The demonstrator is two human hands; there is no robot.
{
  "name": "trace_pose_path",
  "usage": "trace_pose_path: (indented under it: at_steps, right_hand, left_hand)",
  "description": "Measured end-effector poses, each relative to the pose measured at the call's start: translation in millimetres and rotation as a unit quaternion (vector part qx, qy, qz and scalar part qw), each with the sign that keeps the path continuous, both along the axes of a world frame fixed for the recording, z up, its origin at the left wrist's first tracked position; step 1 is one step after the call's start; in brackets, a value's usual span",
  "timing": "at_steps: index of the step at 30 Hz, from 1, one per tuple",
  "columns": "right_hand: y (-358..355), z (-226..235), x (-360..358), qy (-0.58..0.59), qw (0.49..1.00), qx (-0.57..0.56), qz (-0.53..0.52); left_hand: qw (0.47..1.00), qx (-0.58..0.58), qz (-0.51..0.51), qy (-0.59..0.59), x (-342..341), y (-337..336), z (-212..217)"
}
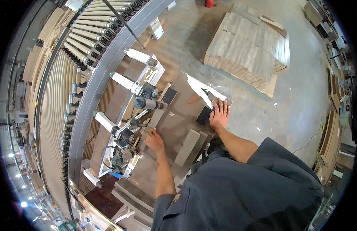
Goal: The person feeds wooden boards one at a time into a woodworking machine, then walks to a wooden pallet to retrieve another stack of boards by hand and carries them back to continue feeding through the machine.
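Observation:
My left hand [154,139] is at the left side of the brown worktable [180,111]. Its fingers are curled at the near end of a narrow wooden board [157,118], which lies along the machine. Close beyond that hand are the machine's grey cylindrical motors [145,103]. At the table's right edge my right hand [220,115] lies flat with its fingers spread. It rests by white sheets [199,85] and a black block [204,116]. Two short wooden boards [188,147] lie on the table close to my body.
A roller conveyor [80,46] with a grey side rail [97,71] curves along the left. A large stack of wooden boards [244,42] stands on the floor at the far right. Long boards [134,200] lie below the table's near left corner.

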State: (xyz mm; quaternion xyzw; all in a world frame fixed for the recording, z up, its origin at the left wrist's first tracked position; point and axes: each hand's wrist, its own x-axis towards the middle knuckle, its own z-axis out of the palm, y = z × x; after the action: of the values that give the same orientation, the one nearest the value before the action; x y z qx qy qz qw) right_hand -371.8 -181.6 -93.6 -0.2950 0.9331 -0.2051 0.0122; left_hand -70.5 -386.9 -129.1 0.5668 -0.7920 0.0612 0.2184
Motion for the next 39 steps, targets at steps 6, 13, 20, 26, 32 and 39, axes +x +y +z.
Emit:
trace_pose_path:
  at_steps: [6, 13, 20, 26, 32, 39]
  right_hand:
    - [5, -4, -3, 0.010, 1.000, -0.001, -0.005]
    - [4, -6, -4, 0.020, 1.000, -0.005, 0.004]
    - [7, -10, 2, 0.011, 0.999, 0.021, 0.030]
    - [11, -20, 1, 0.083, 0.995, 0.012, 0.058]
    - [7, -32, -6, 0.115, 0.992, -0.002, 0.048]
    - [12, -46, -13, 0.148, 0.988, 0.008, 0.031]
  left_hand:
    - [1.000, 0.009, -0.006, 0.027, -5, 5, 3]
    - [0.998, 0.031, 0.025, 0.040, -9, 14, 19]
    - [0.995, 0.024, 0.073, 0.062, -1, 21, 26]
    - [0.995, 0.035, 0.045, 0.087, 1, 28, 33]
    - [0.985, 0.135, 0.061, 0.084, 4, 10, 53]
    - [0.986, 0.155, -0.006, 0.058, 24, 35, 49]
